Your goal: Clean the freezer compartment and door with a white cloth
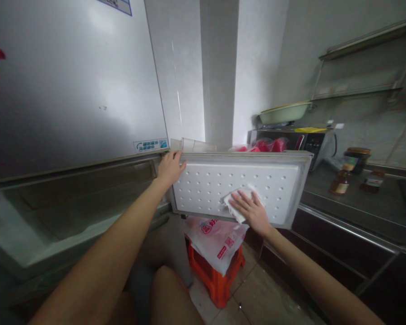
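Observation:
An open fridge door (277, 174), its white inner panel dotted with small dimples, faces me. My left hand (170, 168) grips its top edge near the hinge side, fingers curled over the rim. Against the lower middle of the panel, my right hand (252, 210) presses a crumpled white cloth (235, 198), fingers spread across it. On the left is the open fridge compartment (64, 212), its inside dim. Above that compartment, the grey upper fridge door (71, 90) is closed.
Below the door, an orange stool (216, 284) carries a printed plastic bag (219, 239). At right, a dark counter (352, 207) holds a microwave (313, 143), a bottle (341, 180) and jars (372, 180). A green basin (284, 113) rests above the microwave, near a wall shelf (358, 92).

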A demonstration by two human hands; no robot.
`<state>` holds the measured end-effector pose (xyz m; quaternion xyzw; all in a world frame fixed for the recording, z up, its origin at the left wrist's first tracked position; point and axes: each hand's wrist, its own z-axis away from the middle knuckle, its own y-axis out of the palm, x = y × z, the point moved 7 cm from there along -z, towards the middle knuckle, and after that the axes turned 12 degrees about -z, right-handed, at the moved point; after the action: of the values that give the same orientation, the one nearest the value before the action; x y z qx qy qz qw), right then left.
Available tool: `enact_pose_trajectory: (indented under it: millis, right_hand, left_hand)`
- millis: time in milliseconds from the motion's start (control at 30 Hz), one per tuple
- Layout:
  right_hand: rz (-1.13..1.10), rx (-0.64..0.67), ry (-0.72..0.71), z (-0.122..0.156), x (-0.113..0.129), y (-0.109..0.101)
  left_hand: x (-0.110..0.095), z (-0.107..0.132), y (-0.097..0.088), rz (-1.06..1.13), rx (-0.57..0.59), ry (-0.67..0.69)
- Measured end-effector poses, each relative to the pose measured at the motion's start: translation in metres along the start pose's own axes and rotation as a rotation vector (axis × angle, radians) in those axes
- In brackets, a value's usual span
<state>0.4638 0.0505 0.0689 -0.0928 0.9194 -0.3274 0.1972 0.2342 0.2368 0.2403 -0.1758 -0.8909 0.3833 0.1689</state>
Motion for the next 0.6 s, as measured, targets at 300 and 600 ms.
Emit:
enact_pose_trajectory:
  millis: [300,600]
  right_hand:
    - [0.038,-0.259,0.261,-0.055,-0.016,-0.03]
    - [-0.002,-0.147,0.48,0.086,0.033,0.051]
  left_hand:
    - [-0.001,0.002,-0.003,0.002,0.005,0.0]
    - [-0.001,0.001,-0.003,0.008,0.001,-0.007]
